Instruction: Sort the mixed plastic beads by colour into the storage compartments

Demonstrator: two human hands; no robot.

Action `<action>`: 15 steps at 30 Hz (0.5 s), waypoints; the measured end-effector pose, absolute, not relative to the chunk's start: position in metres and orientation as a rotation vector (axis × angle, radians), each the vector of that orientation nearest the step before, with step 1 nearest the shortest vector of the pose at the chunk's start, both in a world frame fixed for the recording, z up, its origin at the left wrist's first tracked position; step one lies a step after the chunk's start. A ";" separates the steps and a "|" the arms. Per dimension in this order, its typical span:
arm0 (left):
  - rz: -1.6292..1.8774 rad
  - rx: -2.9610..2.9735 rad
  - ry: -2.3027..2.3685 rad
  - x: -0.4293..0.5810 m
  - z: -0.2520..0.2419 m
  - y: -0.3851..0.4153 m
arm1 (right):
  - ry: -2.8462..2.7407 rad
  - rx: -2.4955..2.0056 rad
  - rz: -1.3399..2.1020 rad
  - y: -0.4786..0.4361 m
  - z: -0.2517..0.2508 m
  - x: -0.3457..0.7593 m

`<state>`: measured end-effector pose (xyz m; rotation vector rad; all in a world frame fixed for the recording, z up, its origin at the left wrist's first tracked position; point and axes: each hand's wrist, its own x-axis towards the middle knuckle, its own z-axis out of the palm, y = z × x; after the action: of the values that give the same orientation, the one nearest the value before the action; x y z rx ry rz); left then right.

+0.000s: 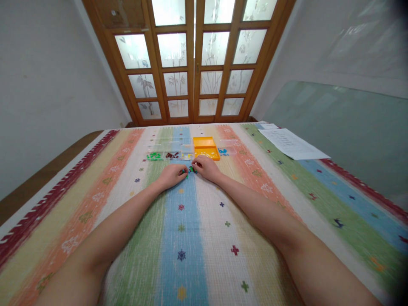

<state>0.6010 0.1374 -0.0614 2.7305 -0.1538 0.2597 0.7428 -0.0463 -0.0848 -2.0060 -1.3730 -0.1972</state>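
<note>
My left hand rests on the tablecloth, thumb and fingers closed together around something small, dark and green at their tips. Close by on the right, my right hand has its fingers curled into a pinch. In the narrow gap between them is a small cluster of dark, green and blue plastic pieces, which the right fingertips touch. These pieces are too small to tell how they join. Just behind the hands stands an open orange box with small white pieces in its near half.
Left of the orange box, clear lidded compartments hold green pieces, dark red-brown pieces and a few yellow ones. Blue pieces lie in a clear compartment to its right. A printed paper sheet lies on the striped tablecloth at the right.
</note>
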 end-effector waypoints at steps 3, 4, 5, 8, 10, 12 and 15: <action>0.352 2.690 -0.108 0.603 -0.062 0.144 | -1.372 -2.010 -0.194 -0.046 -0.084 0.742; 0.381 2.679 -0.081 0.604 -0.063 0.148 | -1.371 -2.012 -0.195 -0.046 -0.084 0.742; 0.409 2.668 -0.046 0.605 -0.063 0.154 | -1.372 -2.013 -0.198 -0.046 -0.083 0.741; 0.509 2.635 0.088 0.610 -0.064 0.175 | -1.388 -2.012 -0.209 -0.044 -0.083 0.738; 0.601 2.607 0.201 0.613 -0.064 0.191 | -1.416 -2.014 -0.211 -0.043 -0.082 0.735; 0.660 2.572 0.319 0.617 -0.063 0.203 | -1.456 -2.018 -0.210 -0.043 -0.082 0.733; 0.710 2.541 0.457 0.621 -0.063 0.214 | -1.513 -2.026 -0.221 -0.043 -0.082 0.730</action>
<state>0.6207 0.2145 -0.0629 2.5408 0.4568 0.7100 0.7302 -0.0432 -0.0816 -2.0264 -1.5127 -0.2213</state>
